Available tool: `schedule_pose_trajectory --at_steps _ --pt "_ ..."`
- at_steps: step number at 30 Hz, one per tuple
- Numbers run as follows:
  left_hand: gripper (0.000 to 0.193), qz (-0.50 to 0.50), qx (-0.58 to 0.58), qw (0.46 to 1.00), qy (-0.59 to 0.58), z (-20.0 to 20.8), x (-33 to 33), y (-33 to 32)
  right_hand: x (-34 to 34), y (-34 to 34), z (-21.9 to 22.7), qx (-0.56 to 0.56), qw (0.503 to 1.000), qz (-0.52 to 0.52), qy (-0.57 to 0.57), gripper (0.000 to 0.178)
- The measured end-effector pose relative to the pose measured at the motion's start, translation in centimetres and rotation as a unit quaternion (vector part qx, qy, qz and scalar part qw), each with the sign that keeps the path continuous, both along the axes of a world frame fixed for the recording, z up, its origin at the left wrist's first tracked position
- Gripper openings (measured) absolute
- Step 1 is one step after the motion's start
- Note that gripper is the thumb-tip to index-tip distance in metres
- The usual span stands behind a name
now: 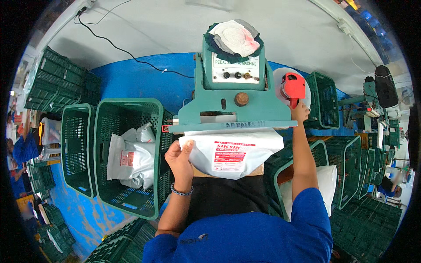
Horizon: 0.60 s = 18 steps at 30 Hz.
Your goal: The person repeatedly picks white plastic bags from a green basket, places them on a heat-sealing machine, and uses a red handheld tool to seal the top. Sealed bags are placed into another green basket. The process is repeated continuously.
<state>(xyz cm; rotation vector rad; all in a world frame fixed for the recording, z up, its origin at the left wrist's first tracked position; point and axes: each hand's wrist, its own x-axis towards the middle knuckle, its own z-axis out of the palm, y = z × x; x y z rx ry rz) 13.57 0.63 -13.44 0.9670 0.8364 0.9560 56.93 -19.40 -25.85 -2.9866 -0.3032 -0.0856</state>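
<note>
A white pouch (252,150) with red print hangs under the jaw of the green sealing machine (210,105), its upper edge along the jaw. My left hand (180,157) pinches the pouch's upper left corner between thumb and fingers. To the right of the machine, my right hand (300,111) is closed round the lower end of a red hand-held tool (294,87), which looks like a tape dispenser. Behind that tool shows a round white disc (310,94). A crumpled cloth (233,38) lies on top of the machine.
At my left, a green crate (101,153) holds several filled white pouches (136,158); another green crate (66,149) stands beside it. White pouch material (326,186) lies in a crate by my right arm. More crates (57,81) are stacked around. A black cable (127,51) runs to the machine.
</note>
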Motion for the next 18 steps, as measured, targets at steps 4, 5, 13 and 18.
schedule_pose_trajectory --at_steps 4,5,13,18 --pt "0.008 -0.001 -0.001 0.999 -0.039 -0.3 -0.3 -0.6 -9.6 -2.0 5.6 0.630 0.775 0.044 -0.029 0.064" --pt "0.008 -0.005 -0.009 0.999 -0.051 -0.5 -0.4 -0.7 -13.7 -2.8 7.2 0.632 0.769 0.089 -0.028 0.061" --pt "0.059 -0.276 -0.074 0.953 -0.103 -3.3 -4.2 1.2 -33.0 -0.3 4.9 0.577 0.743 0.180 0.287 0.092" --pt "0.083 -0.347 -0.015 0.936 0.051 -6.6 -4.9 -3.2 -32.1 -1.5 2.8 0.575 0.714 0.204 0.344 0.082"
